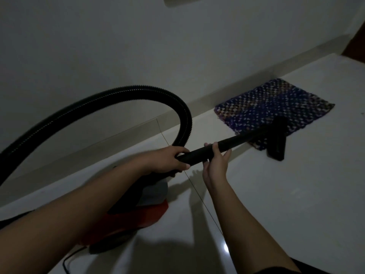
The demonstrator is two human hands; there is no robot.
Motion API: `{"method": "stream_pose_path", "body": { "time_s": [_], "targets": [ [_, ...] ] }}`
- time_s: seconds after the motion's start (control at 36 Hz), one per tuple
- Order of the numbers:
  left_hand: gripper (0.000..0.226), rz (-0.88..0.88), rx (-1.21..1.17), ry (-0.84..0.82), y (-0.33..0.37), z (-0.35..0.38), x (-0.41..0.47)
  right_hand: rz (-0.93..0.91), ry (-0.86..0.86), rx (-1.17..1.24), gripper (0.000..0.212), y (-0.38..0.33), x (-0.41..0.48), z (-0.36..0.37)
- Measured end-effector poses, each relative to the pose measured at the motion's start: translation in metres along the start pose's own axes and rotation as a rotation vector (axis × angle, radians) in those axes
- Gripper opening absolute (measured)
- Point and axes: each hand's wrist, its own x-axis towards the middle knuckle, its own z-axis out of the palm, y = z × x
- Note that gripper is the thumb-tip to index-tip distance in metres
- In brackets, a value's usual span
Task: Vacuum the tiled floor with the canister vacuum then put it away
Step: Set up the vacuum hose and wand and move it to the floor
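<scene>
A black vacuum wand (237, 140) stretches from the middle of the view toward the right. Its floor nozzle (276, 144) rests at the near edge of a blue woven mat (272, 103). My left hand (166, 159) grips the wand's rear end, where the ribbed black hose (118, 95) joins it. My right hand (216, 163) holds the wand from below, a little farther forward. The hose arches up and off to the left. The red and grey canister (150, 206) sits on the white tiled floor (286, 204) under my left forearm, partly hidden.
A pale wall (138, 46) with a skirting board runs along the floor behind the mat. A dark cable (67, 262) lies on the tiles at the lower left. A brown door edge (355, 44) shows at the far right.
</scene>
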Motion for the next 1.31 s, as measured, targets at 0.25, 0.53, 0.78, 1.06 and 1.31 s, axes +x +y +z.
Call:
{"method": "stream_pose_path", "body": {
  "time_s": [0.25, 0.53, 0.78, 1.06, 1.31],
  "targets": [
    [0.049, -0.122, 0.035, -0.21, 0.027, -0.009, -0.014, 0.122, 0.115, -0.195, 0.066, -0.029, -0.01, 0.008],
    [0.075, -0.187, -0.35, -0.392, 0.124, 0.006, -0.054, 0.326, 0.166, -0.441, 0.058, -0.14, -0.052, 0.014],
    [0.069, -0.338, -0.558, -0.371, 0.197, 0.001, -0.061, 0.507, 0.124, -0.343, 0.052, -0.211, -0.094, 0.018],
    [0.047, -0.4, -0.602, -0.445, 0.207, 0.01, -0.062, 0.473, 0.263, -0.204, 0.048, -0.23, -0.112, 0.005],
    [0.038, -0.347, -0.516, -0.506, 0.182, 0.012, -0.091, 0.386, 0.363, -0.126, 0.054, -0.198, -0.159, 0.005]
  ]
}}
